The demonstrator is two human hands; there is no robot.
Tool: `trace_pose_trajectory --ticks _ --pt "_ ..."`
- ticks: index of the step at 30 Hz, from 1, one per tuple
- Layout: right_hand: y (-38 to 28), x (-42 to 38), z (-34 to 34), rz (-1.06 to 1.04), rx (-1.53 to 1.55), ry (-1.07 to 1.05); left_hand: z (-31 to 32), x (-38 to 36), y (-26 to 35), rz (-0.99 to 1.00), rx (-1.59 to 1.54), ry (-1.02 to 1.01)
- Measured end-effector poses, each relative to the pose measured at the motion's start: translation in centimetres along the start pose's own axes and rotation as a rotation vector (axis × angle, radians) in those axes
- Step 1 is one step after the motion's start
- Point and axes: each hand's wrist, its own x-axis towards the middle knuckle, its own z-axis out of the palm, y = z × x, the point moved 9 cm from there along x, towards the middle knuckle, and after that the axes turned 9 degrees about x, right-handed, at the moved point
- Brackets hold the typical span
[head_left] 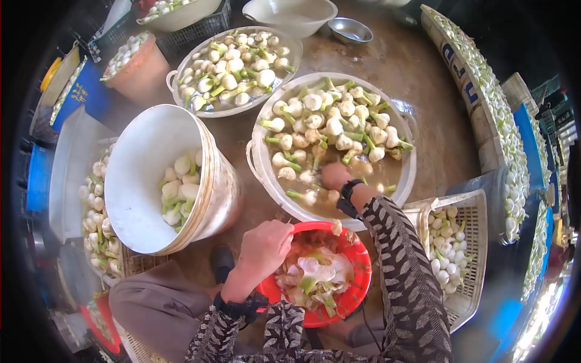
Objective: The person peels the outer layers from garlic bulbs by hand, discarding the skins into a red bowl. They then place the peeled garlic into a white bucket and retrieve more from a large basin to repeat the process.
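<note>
Your right hand [336, 175] is in the water tub [261, 166], its fingers lost in murky water, so I can't tell whether they grip anything. Your left hand [263, 251] is well apart from it, curled at the rim of the red bucket [362, 266] on your side of the tub; whether it pinches something is unclear. The pale, green-stemmed bulbs [333, 124] crowd the tub's far half.

Your black band [348, 189] sits close above the tub's water, so a deeper reach could soak it. Wet bulbs could slip from your fingers, and a knock could spill peelings [318, 272] from the bucket.

The brown floor [439, 127] beyond the tub looks wet, so footing may be poor. Left of the tub stands a white bucket [139, 175]; right, a crate [473, 266]; beyond, a second tub [293, 47] and a metal bowl [351, 30].
</note>
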Motion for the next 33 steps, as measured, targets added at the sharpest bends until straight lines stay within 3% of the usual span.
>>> trace_pose_trajectory --ticks 4,6,7,8,10,11,12,13,14,15,16,18,19,21,22,26,29,32,33 --pt "2.5 -2.8 2.5 0.067 0.156 -0.093 0.7 0.2 -0.8 -0.038 -0.042 -0.059" --pt "2.4 -5.6 -0.9 0.141 0.504 -0.217 1.1 0.5 -0.4 -0.055 -0.093 -0.089" --pt "2.1 -6.4 -2.6 0.000 0.761 -0.138 1.3 0.9 -0.4 -0.093 -0.204 -0.059" --pt "3.4 -7.3 -2.5 0.007 0.750 -0.143 1.5 1.5 -0.3 -0.129 -0.313 -0.027" --pt "0.2 -12.2 -8.4 -0.763 0.298 0.543 3.7 2.8 -0.5 -0.239 -0.502 -0.081" --pt "1.4 -12.2 -8.8 -0.498 0.910 0.357 5.1 3.5 -0.8 -0.294 -0.707 -0.013" --pt "-0.4 -14.9 -11.4 -0.491 0.906 0.355 6.0 3.7 -0.7 -0.351 -0.913 0.054" --pt "-1.6 -16.7 -12.0 -0.232 1.242 0.053 6.1 3.9 0.3 -0.346 -0.918 0.049" --pt "-3.4 -19.0 -10.6 0.047 1.541 -0.260 7.2 4.0 1.6 -0.403 -1.176 -0.066" --pt "-3.8 -19.8 -10.5 -0.026 1.587 0.008 8.1 3.7 2.8 -0.459 -1.429 -0.187" --pt "-6.9 -21.9 -14.0 -0.094 1.562 0.072 7.9 3.0 3.0 -0.460 -1.427 -0.188" --pt "-8.4 -24.1 -15.0 0.028 1.385 0.239 7.0 1.3 3.9 -0.438 -1.647 -0.154" --pt "-9.7 -25.0 -15.0 0.027 1.389 0.242 6.2 -0.2 4.1 -0.475 -1.602 -0.127" --pt "-10.8 -27.6 -16.6 0.079 1.092 0.471 5.6 -2.0 4.3 -0.450 -1.529 -0.042" --pt "-11.8 -28.6 -16.7 0.087 1.096 0.474 5.0 -3.1 4.3 -0.432 -1.463 0.045" --pt "-14.2 -31.2 -16.9 -0.041 1.020 0.608 3.5 -5.9 5.1 -0.411 -1.424 0.077" --pt "-16.5 -32.5 -17.5 -0.152 0.680 0.648 1.9 -7.4 5.7 -0.354 -1.248 0.161" --pt "-17.6 -33.7 -16.5 0.059 0.494 0.672 0.7 -9.0 6.4 -0.389 -1.117 0.137" --pt "-18.0 -34.8 -17.1 0.140 0.578 0.719 0.6 -9.3 6.7 -0.360 -1.138 0.135"
